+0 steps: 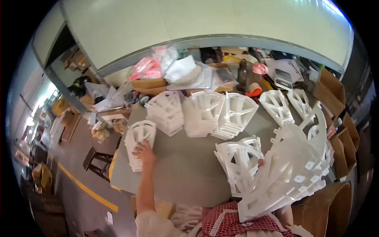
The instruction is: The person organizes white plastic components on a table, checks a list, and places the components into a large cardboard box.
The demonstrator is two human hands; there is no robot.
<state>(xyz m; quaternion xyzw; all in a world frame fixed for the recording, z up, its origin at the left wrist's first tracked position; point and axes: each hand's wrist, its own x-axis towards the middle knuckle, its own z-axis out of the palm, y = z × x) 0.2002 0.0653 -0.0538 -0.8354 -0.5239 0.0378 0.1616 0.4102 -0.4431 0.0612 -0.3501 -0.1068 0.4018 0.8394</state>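
Note:
My left hand (144,152) rests with its fingers spread on a stack of white fan-shaped plastic frames (141,128) at the table's left side. A large bundle of white plastic frames (282,168) leans toward my body on the right. Most of my right hand is hidden behind this bundle; only fingertips (261,162) show at its left edge, apparently gripping it. Beside those fingertips stand more white frames (237,158), partly covered by the bundle.
Several stacks of white frames (203,114) line the back of the grey table (181,166). Behind them lie plastic bags (152,67), a tape roll (254,90), a dark bottle (242,73) and a small scale (283,78). Cardboard boxes (345,144) crowd the right; a stool (96,162) stands left.

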